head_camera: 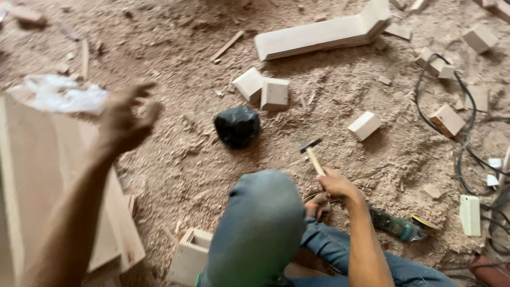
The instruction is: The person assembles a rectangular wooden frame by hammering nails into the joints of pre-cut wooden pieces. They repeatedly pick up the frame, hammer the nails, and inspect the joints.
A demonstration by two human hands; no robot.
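My right hand grips the wooden handle of a small hammer, its dark head raised just above the sawdust floor. My left hand is stretched out to the left, blurred, fingers apart and holding nothing. It hovers over the edge of a large pale wooden board, next to a crumpled clear plastic bag. My bent knee in grey-blue jeans fills the lower middle. A black plastic bag lies on the floor ahead of the knee.
Several wooden blocks lie scattered on the sawdust, and a long angled timber piece lies at the back. A green angle grinder rests by my right leg. Black cables trail at right. A small open wooden box sits near my knee.
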